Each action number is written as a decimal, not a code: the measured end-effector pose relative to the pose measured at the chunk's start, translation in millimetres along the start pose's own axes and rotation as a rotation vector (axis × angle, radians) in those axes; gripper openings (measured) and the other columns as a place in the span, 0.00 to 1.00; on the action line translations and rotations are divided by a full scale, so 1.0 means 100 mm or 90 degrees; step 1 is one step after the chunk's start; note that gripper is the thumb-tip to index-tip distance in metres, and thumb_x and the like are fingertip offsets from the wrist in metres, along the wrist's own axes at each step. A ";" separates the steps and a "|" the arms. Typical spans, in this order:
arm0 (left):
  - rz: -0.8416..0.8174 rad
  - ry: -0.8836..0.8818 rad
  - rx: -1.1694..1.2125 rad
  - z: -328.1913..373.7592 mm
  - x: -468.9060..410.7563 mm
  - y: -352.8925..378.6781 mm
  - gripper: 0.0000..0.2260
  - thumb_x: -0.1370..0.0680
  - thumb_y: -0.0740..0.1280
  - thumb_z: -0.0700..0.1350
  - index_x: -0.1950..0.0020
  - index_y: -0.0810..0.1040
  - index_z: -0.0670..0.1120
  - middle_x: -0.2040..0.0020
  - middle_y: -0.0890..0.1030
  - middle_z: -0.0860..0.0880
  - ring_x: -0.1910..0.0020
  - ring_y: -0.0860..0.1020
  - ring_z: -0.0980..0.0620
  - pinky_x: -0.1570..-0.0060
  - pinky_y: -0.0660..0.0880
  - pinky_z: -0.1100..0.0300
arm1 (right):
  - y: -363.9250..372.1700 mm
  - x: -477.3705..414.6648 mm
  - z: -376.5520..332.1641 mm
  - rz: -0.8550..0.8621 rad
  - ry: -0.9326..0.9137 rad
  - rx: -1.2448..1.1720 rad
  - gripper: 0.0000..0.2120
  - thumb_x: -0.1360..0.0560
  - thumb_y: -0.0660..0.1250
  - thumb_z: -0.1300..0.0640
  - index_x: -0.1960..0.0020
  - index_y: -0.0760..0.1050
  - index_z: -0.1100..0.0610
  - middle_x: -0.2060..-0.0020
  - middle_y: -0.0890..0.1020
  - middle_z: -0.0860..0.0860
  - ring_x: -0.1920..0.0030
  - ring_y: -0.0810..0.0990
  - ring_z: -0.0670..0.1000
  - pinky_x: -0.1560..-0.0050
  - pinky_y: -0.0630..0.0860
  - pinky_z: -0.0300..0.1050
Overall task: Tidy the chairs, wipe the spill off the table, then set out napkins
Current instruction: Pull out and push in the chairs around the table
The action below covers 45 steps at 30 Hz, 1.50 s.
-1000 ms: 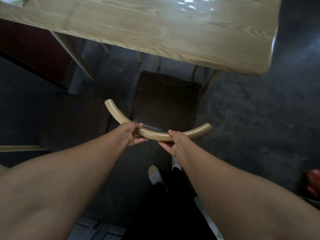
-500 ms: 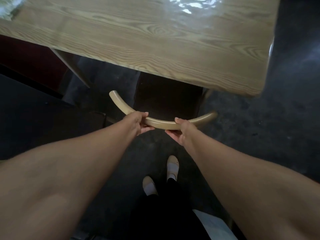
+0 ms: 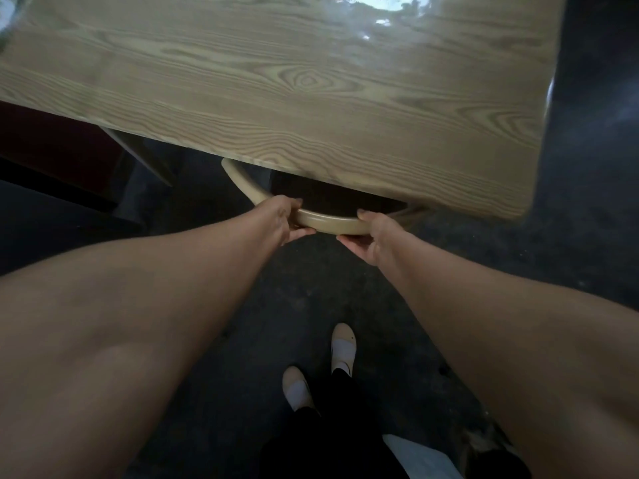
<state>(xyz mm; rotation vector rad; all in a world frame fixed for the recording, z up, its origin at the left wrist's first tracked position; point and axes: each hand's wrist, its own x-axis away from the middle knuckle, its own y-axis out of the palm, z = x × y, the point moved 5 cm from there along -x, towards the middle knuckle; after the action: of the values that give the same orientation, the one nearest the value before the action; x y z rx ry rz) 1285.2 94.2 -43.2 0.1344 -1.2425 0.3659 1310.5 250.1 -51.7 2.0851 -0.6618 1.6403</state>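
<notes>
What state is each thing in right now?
Chair: seat mostly tucked under the table, backrest just outside its edge.
Table: shiny patch at the far edge, spill or glare unclear.
Left hand: grips the backrest.
Right hand: grips the backrest.

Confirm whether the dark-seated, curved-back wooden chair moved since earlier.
Yes. The dark-seated wooden chair slid forward, further under the pale wood-grain table's near edge.

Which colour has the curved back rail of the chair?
The back rail is pale beige, like light wood; the head view shows it best.
</notes>
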 end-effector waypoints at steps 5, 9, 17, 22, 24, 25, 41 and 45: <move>0.010 0.009 -0.009 0.12 -0.07 -0.11 0.06 0.22 0.67 0.42 0.54 0.75 0.41 0.42 0.79 0.41 0.42 0.80 0.41 0.52 0.81 0.49 | 0.15 0.00 0.01 -0.032 0.016 -0.023 0.21 0.25 0.70 0.62 0.34 0.69 0.62 0.39 0.77 0.61 0.40 0.78 0.61 0.45 0.80 0.56; -0.010 0.072 -0.058 0.20 -0.16 -0.19 0.13 0.23 0.68 0.45 0.42 0.75 0.41 0.44 0.80 0.39 0.47 0.82 0.40 0.51 0.81 0.47 | 0.24 0.01 -0.01 -0.003 0.014 -0.020 0.21 0.25 0.70 0.61 0.34 0.70 0.61 0.39 0.77 0.59 0.40 0.78 0.61 0.45 0.80 0.57; 0.138 0.082 0.054 0.16 0.00 -0.17 0.18 0.16 0.53 0.45 0.28 0.64 0.42 0.39 0.75 0.43 0.43 0.78 0.37 0.65 0.81 0.41 | 0.23 0.07 0.03 0.030 0.040 0.091 0.19 0.21 0.65 0.55 0.33 0.67 0.61 0.40 0.76 0.62 0.41 0.79 0.61 0.41 0.77 0.60; 0.192 0.133 0.015 0.11 0.02 -0.12 0.18 0.16 0.52 0.45 0.27 0.63 0.43 0.42 0.77 0.44 0.58 0.80 0.46 0.65 0.82 0.52 | 0.28 0.05 -0.03 0.048 0.027 0.048 0.14 0.19 0.59 0.61 0.34 0.70 0.61 0.41 0.79 0.58 0.43 0.80 0.59 0.48 0.80 0.59; 0.170 0.166 -0.027 0.15 -0.07 -0.12 0.20 0.18 0.57 0.41 0.26 0.62 0.41 0.37 0.77 0.44 0.55 0.80 0.48 0.67 0.82 0.58 | 0.27 0.03 -0.04 0.056 0.036 0.022 0.14 0.19 0.59 0.60 0.35 0.69 0.62 0.39 0.78 0.57 0.41 0.79 0.59 0.46 0.79 0.59; 0.154 0.182 -0.043 0.17 -0.07 -0.11 0.21 0.19 0.59 0.40 0.26 0.62 0.40 0.37 0.77 0.43 0.54 0.82 0.49 0.70 0.80 0.60 | 0.27 0.04 -0.04 0.056 0.041 0.013 0.14 0.19 0.59 0.60 0.34 0.69 0.62 0.39 0.78 0.58 0.40 0.78 0.59 0.44 0.78 0.59; 0.049 0.182 -0.058 0.06 0.52 -0.72 0.11 0.20 0.64 0.40 0.40 0.75 0.39 0.50 0.79 0.44 0.51 0.82 0.48 0.56 0.82 0.57 | 0.24 0.52 0.31 -0.043 -0.002 0.335 0.23 0.20 0.57 0.52 0.27 0.63 0.56 0.31 0.72 0.57 0.37 0.77 0.57 0.56 0.80 0.55; 0.045 0.204 0.012 -0.12 0.74 -1.10 0.06 0.19 0.61 0.39 0.43 0.74 0.43 0.54 0.78 0.46 0.54 0.82 0.48 0.54 0.81 0.56 | 0.36 0.81 0.62 -0.099 -0.036 0.412 0.21 0.20 0.58 0.54 0.28 0.64 0.57 0.32 0.73 0.56 0.36 0.76 0.57 0.58 0.77 0.51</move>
<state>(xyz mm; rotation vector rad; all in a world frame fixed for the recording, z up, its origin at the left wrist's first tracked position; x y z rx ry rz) 1354.2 9.7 33.0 0.0458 -0.9293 0.4417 1353.2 175.7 13.8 2.5400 0.0454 1.8756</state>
